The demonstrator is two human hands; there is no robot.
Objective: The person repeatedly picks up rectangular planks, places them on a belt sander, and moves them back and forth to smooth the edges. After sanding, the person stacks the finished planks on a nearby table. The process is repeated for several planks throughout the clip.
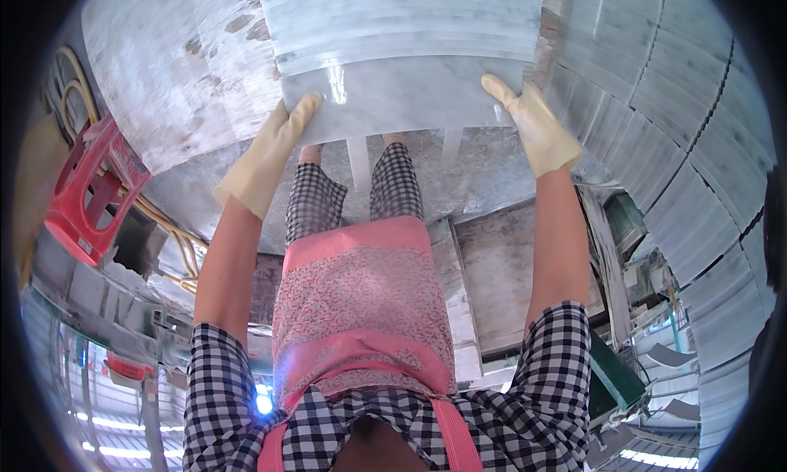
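A glossy grey-white marble tile (402,99) spans the space in front of me, held by its two short ends. My left hand (287,128), in a cream rubber glove, grips the left end with the thumb on the upper face. At the opposite end my right hand (533,120), gloved alike, closes on the tile, its thumb also on top. The fingers of both hands are hidden beneath or behind the tile. Directly beyond lies a row of similar marble tiles (402,21), stacked so that their long edges show as bands.
A worn whitish board (180,70) lies left of the tiles. Long rows of stacked tiles (656,87) line the right side. On the left are a red plastic stool (86,193) and a yellow hose (168,222). Wooden boards (525,275) stand behind my legs.
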